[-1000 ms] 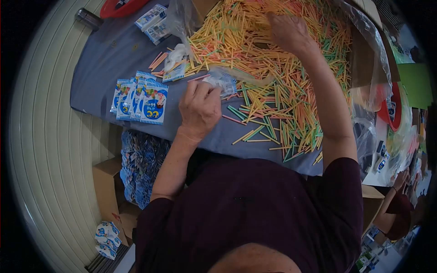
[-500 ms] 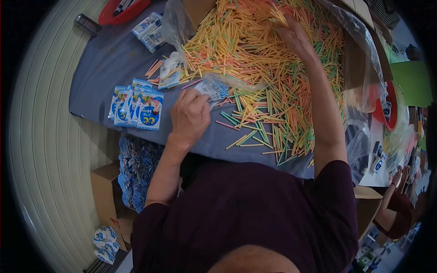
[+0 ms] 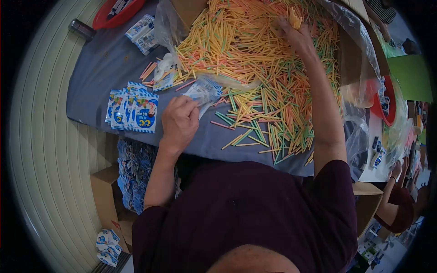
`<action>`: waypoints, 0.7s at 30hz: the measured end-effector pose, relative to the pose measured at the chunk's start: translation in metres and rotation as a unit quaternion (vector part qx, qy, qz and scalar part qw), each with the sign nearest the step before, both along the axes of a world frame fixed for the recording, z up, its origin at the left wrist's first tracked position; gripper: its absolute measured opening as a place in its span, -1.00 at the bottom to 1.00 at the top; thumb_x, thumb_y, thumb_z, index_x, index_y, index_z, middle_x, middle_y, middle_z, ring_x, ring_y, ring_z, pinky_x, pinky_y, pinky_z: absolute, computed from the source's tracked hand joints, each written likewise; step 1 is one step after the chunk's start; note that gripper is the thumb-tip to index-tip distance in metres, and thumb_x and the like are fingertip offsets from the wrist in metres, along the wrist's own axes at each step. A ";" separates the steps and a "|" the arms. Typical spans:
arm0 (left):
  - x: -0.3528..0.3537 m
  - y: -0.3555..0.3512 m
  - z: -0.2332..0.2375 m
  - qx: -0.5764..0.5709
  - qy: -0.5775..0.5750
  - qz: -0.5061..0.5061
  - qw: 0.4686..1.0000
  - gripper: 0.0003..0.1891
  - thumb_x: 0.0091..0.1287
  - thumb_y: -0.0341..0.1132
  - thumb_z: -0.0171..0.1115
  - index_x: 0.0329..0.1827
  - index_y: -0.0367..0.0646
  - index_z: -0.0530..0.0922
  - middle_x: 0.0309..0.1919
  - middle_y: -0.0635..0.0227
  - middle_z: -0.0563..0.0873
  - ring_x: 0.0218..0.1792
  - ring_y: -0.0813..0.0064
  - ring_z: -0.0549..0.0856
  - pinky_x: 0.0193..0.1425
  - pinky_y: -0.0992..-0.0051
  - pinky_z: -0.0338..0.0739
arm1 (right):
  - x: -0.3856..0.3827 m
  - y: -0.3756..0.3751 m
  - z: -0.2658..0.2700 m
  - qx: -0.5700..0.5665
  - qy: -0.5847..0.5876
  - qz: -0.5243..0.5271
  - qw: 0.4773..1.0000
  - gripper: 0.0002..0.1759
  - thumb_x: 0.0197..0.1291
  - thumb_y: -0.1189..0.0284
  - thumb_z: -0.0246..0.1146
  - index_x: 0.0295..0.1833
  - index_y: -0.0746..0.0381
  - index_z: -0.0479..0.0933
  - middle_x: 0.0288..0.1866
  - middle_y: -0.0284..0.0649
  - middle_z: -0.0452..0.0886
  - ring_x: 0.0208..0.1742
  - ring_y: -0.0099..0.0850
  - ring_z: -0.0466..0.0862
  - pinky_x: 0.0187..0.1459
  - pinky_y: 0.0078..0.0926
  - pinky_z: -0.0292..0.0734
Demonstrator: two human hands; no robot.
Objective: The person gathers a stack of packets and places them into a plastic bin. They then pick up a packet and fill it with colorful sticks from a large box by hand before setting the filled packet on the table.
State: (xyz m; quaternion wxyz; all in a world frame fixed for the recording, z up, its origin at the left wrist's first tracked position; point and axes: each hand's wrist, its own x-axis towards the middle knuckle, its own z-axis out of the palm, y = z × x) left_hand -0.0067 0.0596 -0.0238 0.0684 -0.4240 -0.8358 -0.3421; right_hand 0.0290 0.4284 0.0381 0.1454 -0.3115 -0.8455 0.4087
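Note:
My left hand [image 3: 178,120] is closed, pinching the edge of a clear, blue-and-white packet [image 3: 205,92] that lies near the front of the pile. Over the far part of the pile, my right hand [image 3: 300,41] grips a small bunch of yellow-orange sticks [image 3: 295,19], which poke up between the fingers. The heap of thin, straw-like coloured sticks [image 3: 268,68] spreads across the table in yellow, orange, pink and green. Left of my left hand, several printed packets [image 3: 144,113] overlap in a row. Another packet [image 3: 165,80] with sticks beside it lies just beyond.
Blue-grey cloth covers the table [image 3: 91,91]. A red basin [image 3: 119,12], a dark cylinder [image 3: 82,29] and more packets [image 3: 142,34] stand at the far left. Below is a carton [image 3: 107,195] beside blue wrappers [image 3: 134,173]. At right are plastic sheeting, another red basin [image 3: 388,102] and a co-worker's arm [image 3: 388,200].
My left hand has shifted slightly left and toward me, and more of the packet shows. My right hand has turned, with the bunch of sticks now pointing more upright.

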 end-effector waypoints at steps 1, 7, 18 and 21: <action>0.000 0.001 0.003 0.001 -0.002 -0.004 1.000 -0.82 0.08 -0.52 0.35 -0.24 -0.21 0.72 -0.35 0.28 0.67 -0.27 0.19 0.65 -0.22 0.26 0.55 | 0.000 0.013 -0.015 0.001 -0.002 -0.004 1.000 -0.54 0.38 -0.05 0.22 0.11 0.05 0.69 -0.19 -0.34 0.70 -0.13 -0.53 0.67 -0.28 -0.27 0.59; 0.000 -0.001 0.006 -0.010 0.029 0.006 1.000 -0.86 0.10 -0.52 0.34 -0.26 -0.22 0.74 -0.38 0.26 0.67 -0.28 0.20 0.64 -0.25 0.28 0.53 | 0.014 0.026 -0.020 0.051 0.165 0.110 0.979 -0.47 0.43 -0.14 0.08 0.25 -0.06 0.61 0.24 -0.17 0.60 0.38 -0.28 0.49 0.33 -0.09 0.36; -0.016 0.018 0.029 0.165 -0.265 -0.034 0.950 -0.91 0.15 -0.53 0.48 -0.32 -0.34 0.72 -0.50 0.37 0.67 -0.50 0.66 0.57 -0.44 0.57 0.42 | 0.027 -0.026 -0.008 -0.245 0.267 0.283 0.888 -0.34 0.60 -0.04 -0.30 0.15 0.22 0.57 0.24 -0.14 0.64 0.32 -0.33 0.53 0.24 -0.29 0.37; -0.005 0.054 0.037 0.245 -0.305 -0.046 0.919 -0.90 0.13 -0.56 0.50 -0.33 -0.34 0.72 -0.48 0.36 0.69 -0.50 0.70 0.59 -0.45 0.61 0.44 | 0.032 -0.060 0.008 -0.252 0.278 0.289 0.880 -0.28 0.58 -0.09 -0.32 0.15 0.24 0.58 0.23 -0.13 0.64 0.31 -0.33 0.54 0.25 -0.28 0.36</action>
